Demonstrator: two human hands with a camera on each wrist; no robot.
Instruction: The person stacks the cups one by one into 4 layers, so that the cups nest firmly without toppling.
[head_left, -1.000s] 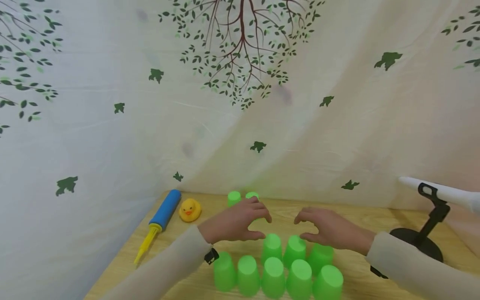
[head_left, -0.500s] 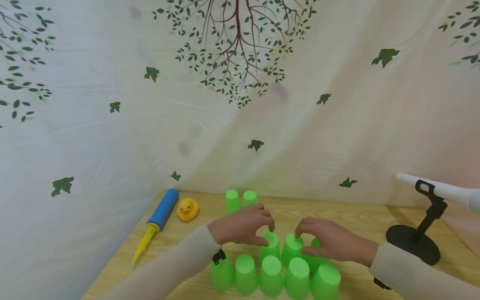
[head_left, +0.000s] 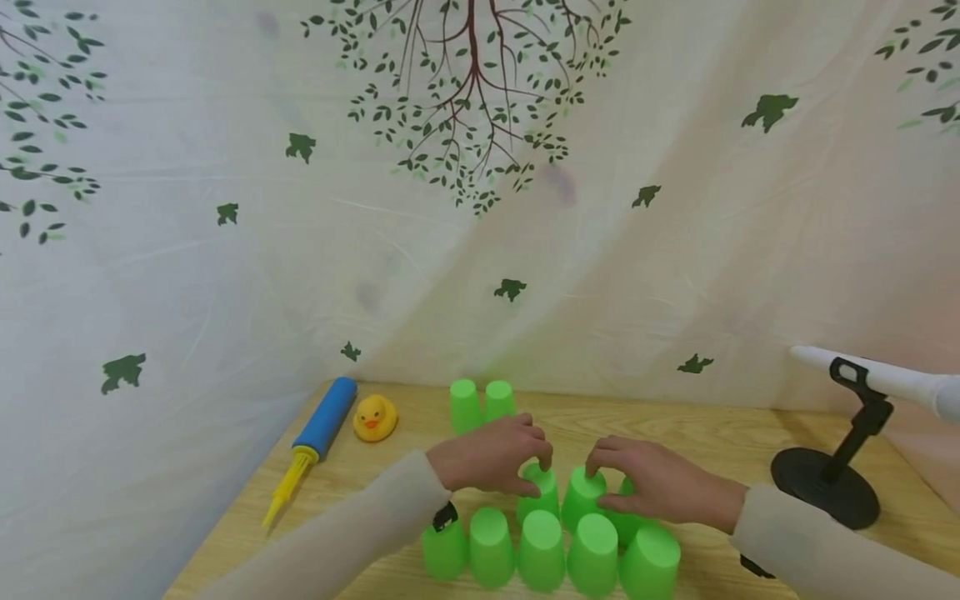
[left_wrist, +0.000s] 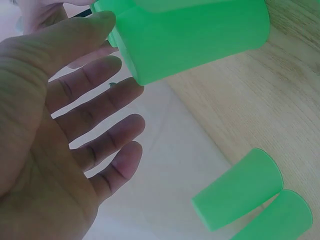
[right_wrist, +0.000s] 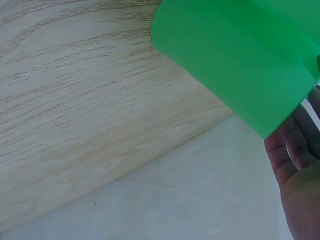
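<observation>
My left hand point(head_left: 491, 454) hovers at the top of the left upside-down green cup point(head_left: 542, 504) in the middle row. Its thumb is at the cup's near side, with loosely bent fingers spread beyond the base edge in the left wrist view. My right hand point(head_left: 667, 483) is at the top of the neighbouring green cup point(head_left: 581, 504). In the right wrist view, the right fingers point(right_wrist: 282, 160) reach the base edge of a green cup point(right_wrist: 235, 65); that thumb is out of view. A third green cup point(head_left: 627, 527) is partly hidden behind the right hand.
Several upside-down green cups point(head_left: 542, 554) form a front row. Two more green cups point(head_left: 466, 408) stand far back. A blue and yellow hand pump point(head_left: 327, 417) and a rubber duck point(head_left: 375, 419) lie left. A black stand point(head_left: 825, 487) bearing a white tube is right.
Both hands have come down from above the middle row to the tops of two cups. Over the last half second they have shifted only slightly. The cups stay in place.
</observation>
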